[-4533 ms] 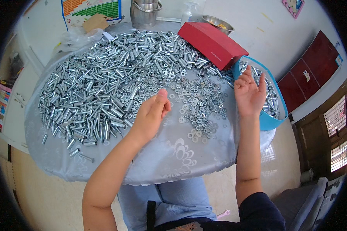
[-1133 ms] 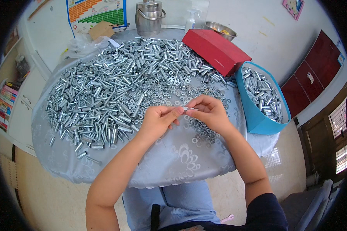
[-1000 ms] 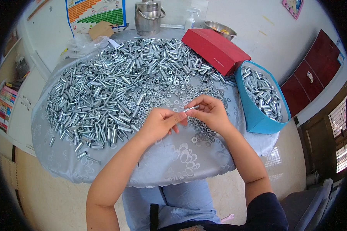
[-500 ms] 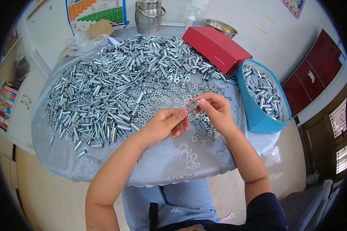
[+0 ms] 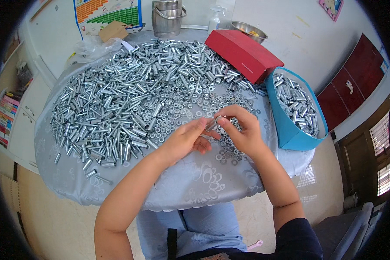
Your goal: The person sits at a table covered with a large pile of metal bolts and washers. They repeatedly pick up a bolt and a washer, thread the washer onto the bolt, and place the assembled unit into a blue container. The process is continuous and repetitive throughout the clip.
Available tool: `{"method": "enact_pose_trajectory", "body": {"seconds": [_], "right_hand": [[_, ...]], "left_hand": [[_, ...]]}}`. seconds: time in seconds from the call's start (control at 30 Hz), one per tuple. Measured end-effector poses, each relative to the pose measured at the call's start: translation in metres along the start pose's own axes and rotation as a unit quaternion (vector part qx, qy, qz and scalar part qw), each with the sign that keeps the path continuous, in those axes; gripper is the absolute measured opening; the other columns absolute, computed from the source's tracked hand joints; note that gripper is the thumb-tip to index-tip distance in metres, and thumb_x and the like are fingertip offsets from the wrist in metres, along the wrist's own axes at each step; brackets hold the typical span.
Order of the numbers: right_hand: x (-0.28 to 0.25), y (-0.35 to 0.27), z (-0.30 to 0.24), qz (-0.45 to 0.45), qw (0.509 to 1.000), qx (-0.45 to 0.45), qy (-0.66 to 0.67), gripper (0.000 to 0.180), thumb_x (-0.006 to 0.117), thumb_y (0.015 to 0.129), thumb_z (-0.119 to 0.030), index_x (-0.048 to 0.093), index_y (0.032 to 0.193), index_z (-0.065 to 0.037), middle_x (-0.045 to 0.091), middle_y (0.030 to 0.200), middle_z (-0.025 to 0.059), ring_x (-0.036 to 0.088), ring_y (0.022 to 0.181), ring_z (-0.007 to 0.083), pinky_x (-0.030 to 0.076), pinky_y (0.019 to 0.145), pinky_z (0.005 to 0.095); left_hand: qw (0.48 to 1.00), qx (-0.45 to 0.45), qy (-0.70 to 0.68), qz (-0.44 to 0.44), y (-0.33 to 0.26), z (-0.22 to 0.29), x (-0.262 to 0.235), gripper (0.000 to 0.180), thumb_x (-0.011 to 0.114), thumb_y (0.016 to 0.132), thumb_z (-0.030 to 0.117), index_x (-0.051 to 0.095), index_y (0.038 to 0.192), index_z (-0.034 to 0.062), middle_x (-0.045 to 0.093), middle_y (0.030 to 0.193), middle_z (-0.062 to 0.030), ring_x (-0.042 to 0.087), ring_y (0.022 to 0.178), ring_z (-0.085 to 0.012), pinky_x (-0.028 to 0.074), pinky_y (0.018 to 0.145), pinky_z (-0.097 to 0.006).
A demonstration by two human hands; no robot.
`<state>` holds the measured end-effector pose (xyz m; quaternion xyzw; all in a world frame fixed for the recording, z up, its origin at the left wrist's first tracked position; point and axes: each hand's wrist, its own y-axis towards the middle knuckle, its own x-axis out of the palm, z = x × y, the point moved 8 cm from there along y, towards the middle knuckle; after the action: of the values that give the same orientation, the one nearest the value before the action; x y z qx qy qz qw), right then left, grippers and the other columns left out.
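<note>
My left hand and my right hand meet over the middle of the round table. Between their fingertips they pinch one small silver bolt, tilted up to the right. Just under the hands lie scattered silver nuts and washers. A big heap of silver bolts and sleeves covers the table's left and far side. To the right of my right hand stands a blue bin filled with assembled silver bolts.
A red box lies at the far right of the table. Behind it stand a metal pail, a spray bottle and a steel bowl. A grey chair is at lower right.
4.5 s ago my hands were apart, the right one at the blue bin. They have since come together, and over the last second they turn the small bolt between their fingertips.
</note>
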<state>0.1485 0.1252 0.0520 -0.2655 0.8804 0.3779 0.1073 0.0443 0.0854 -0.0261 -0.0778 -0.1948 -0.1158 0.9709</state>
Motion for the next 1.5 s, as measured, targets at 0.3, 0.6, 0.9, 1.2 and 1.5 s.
{"method": "enact_pose_trajectory", "body": {"seconds": [0.3, 0.6, 0.9, 1.2, 1.5], "right_hand": [[0.002, 0.001, 0.003, -0.023, 0.999, -0.021, 0.017, 0.016, 0.064, 0.077, -0.005, 0.062, 0.093, -0.004, 0.060, 0.092, 0.0084, 0.056, 0.084, 0.0177, 0.044, 0.067, 0.0267], [0.019, -0.002, 0.012, -0.115, 0.989, 0.083, -0.049, 0.022, 0.066, 0.076, -0.008, 0.063, 0.097, -0.005, 0.055, 0.104, 0.0080, 0.052, 0.094, 0.0200, 0.042, 0.079, 0.0290], [0.028, -0.011, 0.018, -0.235, 0.950, -0.004, -0.204, 0.017, 0.070, 0.070, -0.015, 0.066, 0.085, -0.008, 0.055, 0.104, 0.0091, 0.047, 0.103, 0.0274, 0.040, 0.088, 0.0362], [0.011, -0.003, 0.026, -0.109, 0.980, 0.162, 0.022, 0.013, 0.070, 0.073, -0.008, 0.064, 0.084, -0.005, 0.060, 0.078, 0.0006, 0.054, 0.072, 0.0106, 0.044, 0.068, 0.0232], [0.012, -0.007, 0.044, -0.067, 0.954, 0.236, 0.173, 0.012, 0.067, 0.078, -0.004, 0.061, 0.087, 0.000, 0.061, 0.079, 0.0008, 0.055, 0.072, 0.0054, 0.044, 0.064, 0.0182]], "left_hand": [[0.997, -0.031, 0.056, 0.031, -0.003, -0.001, -0.006, 0.046, 0.038, 0.090, 0.053, 0.044, 0.072, 0.0109, 0.052, 0.070, -0.0032, 0.050, 0.059, -0.0111, 0.041, 0.054, -0.023], [0.986, 0.013, -0.046, 0.158, -0.009, 0.010, -0.031, 0.047, 0.038, 0.092, 0.046, 0.026, 0.059, 0.0154, 0.030, 0.055, 0.0026, 0.031, 0.046, -0.0087, 0.028, 0.044, -0.024], [0.987, -0.013, -0.021, 0.161, -0.008, 0.006, -0.033, 0.046, 0.039, 0.091, 0.047, 0.028, 0.059, 0.0153, 0.032, 0.055, 0.0028, 0.031, 0.046, -0.0086, 0.027, 0.043, -0.023], [0.984, -0.028, 0.007, 0.177, -0.008, -0.001, -0.033, 0.046, 0.042, 0.090, 0.047, 0.033, 0.061, 0.0132, 0.036, 0.054, 0.0023, 0.032, 0.044, -0.0079, 0.027, 0.042, -0.023], [0.990, -0.015, 0.025, 0.141, -0.007, 0.002, -0.024, 0.045, 0.043, 0.091, 0.044, 0.034, 0.061, 0.0117, 0.036, 0.054, 0.0021, 0.032, 0.044, -0.0074, 0.027, 0.041, -0.023]]}}
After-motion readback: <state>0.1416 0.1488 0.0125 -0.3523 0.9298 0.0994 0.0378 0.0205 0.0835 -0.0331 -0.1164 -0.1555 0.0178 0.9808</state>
